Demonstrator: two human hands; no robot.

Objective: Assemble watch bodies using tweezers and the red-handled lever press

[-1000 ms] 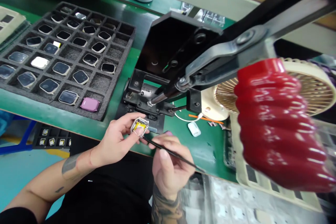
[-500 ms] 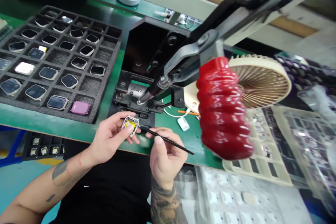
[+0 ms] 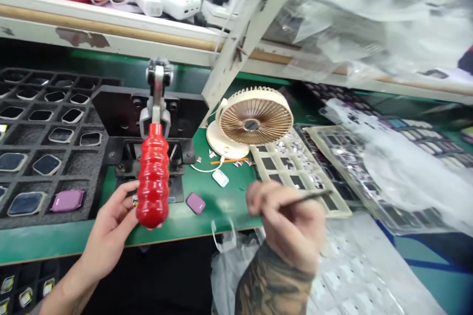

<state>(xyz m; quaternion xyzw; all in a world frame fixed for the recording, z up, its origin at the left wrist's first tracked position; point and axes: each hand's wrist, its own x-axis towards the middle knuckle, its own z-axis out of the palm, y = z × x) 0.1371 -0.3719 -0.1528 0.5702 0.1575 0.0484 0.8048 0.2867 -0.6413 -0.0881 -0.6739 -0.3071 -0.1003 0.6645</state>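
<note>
Left hand (image 3: 113, 229), red handle (image 3: 153, 177) beside it, pinches a mostly hidden case (image 3: 135, 201), best held steady; right hand (image 3: 290, 216) grips a tool (image 3: 311, 196).

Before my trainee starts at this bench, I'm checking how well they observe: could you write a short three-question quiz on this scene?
1. Which thing is in the right grip? A) a white cable B) a slim dark tool C) a fan
2. True or false: a purple case sits in the dark foam tray.
3. Fill in: the ribbed handle partly hiding the left grip is coloured ____.

Key: 1 B; 2 true; 3 red.
</note>
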